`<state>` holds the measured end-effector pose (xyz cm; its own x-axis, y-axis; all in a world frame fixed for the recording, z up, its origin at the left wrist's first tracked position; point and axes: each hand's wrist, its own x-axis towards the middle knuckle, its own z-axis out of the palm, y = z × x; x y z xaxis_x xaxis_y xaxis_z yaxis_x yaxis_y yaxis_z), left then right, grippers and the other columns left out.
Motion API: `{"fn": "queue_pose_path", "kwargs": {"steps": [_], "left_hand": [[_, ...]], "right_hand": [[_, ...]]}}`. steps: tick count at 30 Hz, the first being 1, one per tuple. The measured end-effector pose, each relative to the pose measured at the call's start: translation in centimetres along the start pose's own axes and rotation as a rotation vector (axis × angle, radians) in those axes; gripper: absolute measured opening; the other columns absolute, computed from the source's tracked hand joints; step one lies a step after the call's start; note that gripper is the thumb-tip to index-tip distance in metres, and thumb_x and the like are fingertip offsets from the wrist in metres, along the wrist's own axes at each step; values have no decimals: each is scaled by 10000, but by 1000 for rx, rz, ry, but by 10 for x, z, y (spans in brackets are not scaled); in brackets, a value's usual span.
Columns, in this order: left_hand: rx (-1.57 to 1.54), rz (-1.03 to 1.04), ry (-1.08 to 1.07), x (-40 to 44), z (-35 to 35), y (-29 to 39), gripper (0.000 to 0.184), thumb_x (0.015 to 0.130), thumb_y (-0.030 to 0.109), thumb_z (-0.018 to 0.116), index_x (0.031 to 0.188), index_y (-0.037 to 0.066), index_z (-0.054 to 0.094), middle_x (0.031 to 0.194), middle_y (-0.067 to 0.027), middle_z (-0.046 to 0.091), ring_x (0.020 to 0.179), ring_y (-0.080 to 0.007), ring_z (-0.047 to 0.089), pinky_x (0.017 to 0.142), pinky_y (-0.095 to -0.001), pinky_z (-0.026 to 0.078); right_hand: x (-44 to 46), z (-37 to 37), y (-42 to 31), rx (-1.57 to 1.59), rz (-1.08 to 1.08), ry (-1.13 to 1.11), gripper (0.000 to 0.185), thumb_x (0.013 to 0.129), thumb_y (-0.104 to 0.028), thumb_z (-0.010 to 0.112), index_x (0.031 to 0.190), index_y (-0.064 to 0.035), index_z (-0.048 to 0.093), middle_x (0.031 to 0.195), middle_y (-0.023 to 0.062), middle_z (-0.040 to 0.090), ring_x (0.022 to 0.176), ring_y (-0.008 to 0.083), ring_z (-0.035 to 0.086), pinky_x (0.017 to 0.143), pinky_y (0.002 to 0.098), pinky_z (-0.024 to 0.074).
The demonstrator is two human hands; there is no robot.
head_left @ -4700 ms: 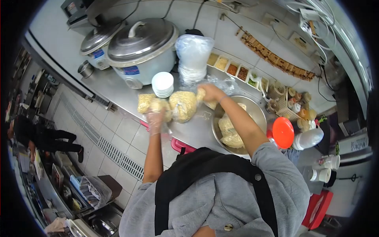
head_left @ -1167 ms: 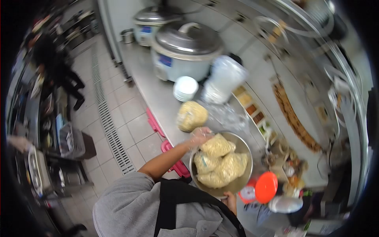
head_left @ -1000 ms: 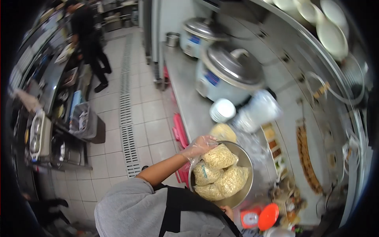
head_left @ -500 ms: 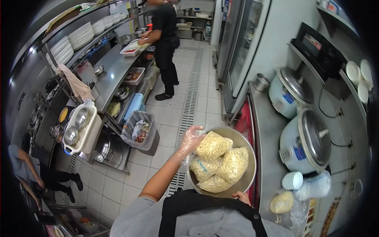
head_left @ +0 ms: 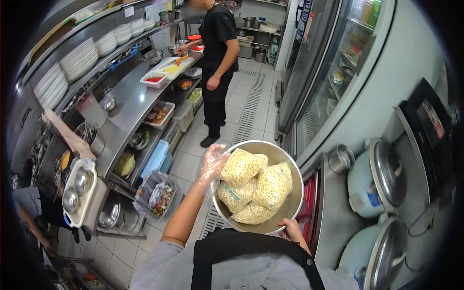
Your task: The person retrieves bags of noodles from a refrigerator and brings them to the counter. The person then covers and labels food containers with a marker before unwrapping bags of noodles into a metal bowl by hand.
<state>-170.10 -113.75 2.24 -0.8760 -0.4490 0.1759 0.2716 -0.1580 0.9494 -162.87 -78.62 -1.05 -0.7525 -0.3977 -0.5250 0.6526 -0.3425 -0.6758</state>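
A large metal bowl is held in front of my chest, above the tiled floor. Several clear bags of yellow noodles lie inside it. My left hand, in a clear plastic glove, grips the bowl's left rim, close beside the upper bag. At the lower right, my bare right hand is closed on the rim, with the underside fingers hidden.
A co-worker in black stands at the steel counter ahead on the left. A lined trash bin is at the left. Rice cookers stand on the right counter; a glass-door fridge is ahead right. Another person is far left.
The noodle bags from the counter are now in the bowl, which both hands hold. My view has turned from the right counter to the aisle, and the rice cookers have shifted to the right edge.
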Motion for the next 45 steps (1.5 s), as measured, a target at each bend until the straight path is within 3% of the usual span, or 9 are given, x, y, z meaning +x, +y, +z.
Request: {"fn": "queue_pose_path", "kwargs": {"steps": [8,9,16,20,26,30,35,39,45], "left_hand": [[-60,2,29,230,35,-1,369,832,13,633,1166,35,478,856,-42,577,745,-82,560,687,-226,481],[-73,54,-20,265,38,-17,382,835,3,621,1183,34,467,902,-46,573,802,-91,560,737,-232,474],[-95,44,-259,432,107,-55,377,829,-57,548,1187,2,447,1116,-106,545,1091,-180,518,977,-325,404],[-108,116,-255,490,158,-88,331,824,-72,499,1144,2,459,1134,-93,538,1106,-171,509,969,-311,389],[-186,141,-214,561,194,-121,319,840,-23,556,1140,18,456,1122,-72,532,1083,-154,512,966,-308,387],[-128,175,-100,606,193,-140,368,815,68,642,1136,37,463,1082,-88,567,1063,-164,525,942,-331,417],[-54,98,2,669,187,-125,308,813,-15,587,1096,18,471,1046,-84,584,1004,-146,550,898,-292,435],[-26,115,76,728,169,-123,349,803,-54,547,1134,21,464,1069,-120,587,1010,-165,555,885,-292,439],[-95,71,227,841,113,-133,373,785,-79,568,1134,25,485,1047,-80,581,996,-140,550,885,-279,445]], "right_hand": [[214,58,-147,44,-71,-12,425,721,89,441,1146,81,437,1014,150,575,870,275,625,754,368,560],[237,70,-165,86,-118,12,293,731,56,509,1023,48,501,857,118,573,732,239,624,673,359,572],[361,76,-255,194,-198,104,361,720,74,482,1081,59,485,957,149,586,813,262,638,716,365,569],[408,57,-313,139,-181,195,424,701,48,496,1124,69,485,991,150,603,864,257,627,762,352,539],[459,57,-386,-120,-170,282,265,704,-41,547,951,46,588,843,114,631,716,221,624,594,346,514],[515,30,-415,-208,13,254,316,717,-19,538,1026,46,554,881,120,620,743,241,614,674,351,500],[585,74,-453,3,-97,122,341,716,67,509,1056,63,530,919,117,598,842,233,592,773,348,476],[632,126,-494,41,-66,84,229,750,51,511,974,36,555,855,78,593,757,178,591,682,318,516],[751,198,-539,-51,-37,35,370,714,74,506,1084,69,526,927,114,606,781,209,609,690,326,525]]}}
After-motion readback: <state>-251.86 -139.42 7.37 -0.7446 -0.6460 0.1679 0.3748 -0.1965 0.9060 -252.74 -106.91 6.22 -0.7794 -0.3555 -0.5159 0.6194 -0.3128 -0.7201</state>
